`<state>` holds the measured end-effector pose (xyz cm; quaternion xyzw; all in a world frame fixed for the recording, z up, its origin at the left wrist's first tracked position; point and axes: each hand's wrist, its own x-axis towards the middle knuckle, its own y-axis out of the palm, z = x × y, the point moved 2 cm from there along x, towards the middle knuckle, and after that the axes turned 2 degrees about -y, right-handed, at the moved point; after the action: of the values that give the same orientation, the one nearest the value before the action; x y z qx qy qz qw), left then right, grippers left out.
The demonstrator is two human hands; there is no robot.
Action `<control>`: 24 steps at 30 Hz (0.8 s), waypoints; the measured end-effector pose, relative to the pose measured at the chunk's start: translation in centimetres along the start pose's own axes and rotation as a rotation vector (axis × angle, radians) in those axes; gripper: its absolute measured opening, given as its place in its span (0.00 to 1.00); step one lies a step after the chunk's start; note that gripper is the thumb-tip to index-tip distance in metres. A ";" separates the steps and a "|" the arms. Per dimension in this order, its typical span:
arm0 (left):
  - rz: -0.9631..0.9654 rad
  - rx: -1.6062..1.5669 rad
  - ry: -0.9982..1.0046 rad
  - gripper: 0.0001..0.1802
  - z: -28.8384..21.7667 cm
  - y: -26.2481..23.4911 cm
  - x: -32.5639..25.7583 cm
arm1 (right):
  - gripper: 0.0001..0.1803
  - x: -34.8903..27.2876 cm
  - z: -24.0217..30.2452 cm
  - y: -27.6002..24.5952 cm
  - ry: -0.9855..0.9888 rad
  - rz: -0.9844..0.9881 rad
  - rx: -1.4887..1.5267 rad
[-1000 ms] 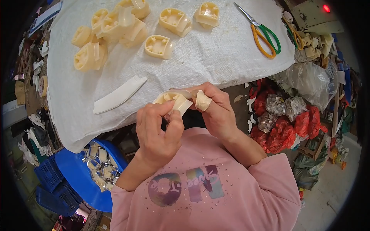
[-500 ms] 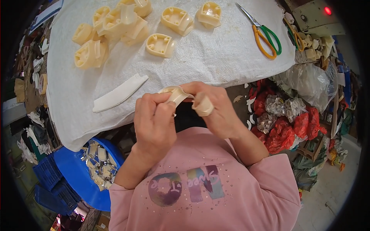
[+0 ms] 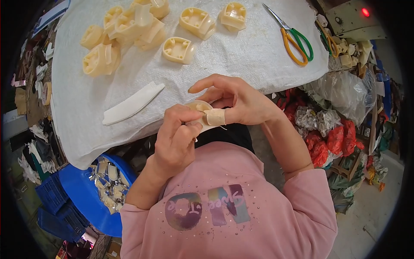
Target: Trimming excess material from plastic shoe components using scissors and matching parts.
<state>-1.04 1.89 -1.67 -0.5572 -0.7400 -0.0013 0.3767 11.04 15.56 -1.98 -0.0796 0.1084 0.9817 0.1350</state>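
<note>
Between the two hands, above the lap, held a cream plastic cup with its hollow side partly in view. Gripped it from the left with the left hand, closed firmly by thumb and bent fingers. With the right hand, touched the cup by the thumb only, dressed in a beige wrap, just beside the left fingertips; had the other fingers raised and loosely curved, not gripping. Could not tell pushing from resting at that thumb.

To work well there, probably needed a steady left hold, low on the wall, with fingertips out of the right thumb's way. Also seemed wise to press lightly and evenly, and to turn the cup little by little rather than twist the wrist.

Ahead and left of the left hand, had a white strip flat on the white cloth; farther ahead, a pile of similar cups.
</note>
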 end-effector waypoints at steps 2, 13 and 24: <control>-0.023 0.024 -0.009 0.12 0.5 0.0 -0.1 | 0.32 0.3 -0.6 0.1 -0.036 -0.019 0.006; -0.281 -0.245 -0.340 0.05 0.9 -0.3 -0.3 | 0.25 -0.2 -1.5 0.0 -0.551 -0.331 -0.353; -0.283 -0.464 -0.531 0.07 0.7 0.8 0.8 | 0.07 0.6 -1.0 1.4 -0.547 -0.406 -0.350</control>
<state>-0.84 3.12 -2.11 -0.5009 -0.8615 -0.0765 0.0319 10.19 14.14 -2.81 0.1437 -0.1189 0.9236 0.3348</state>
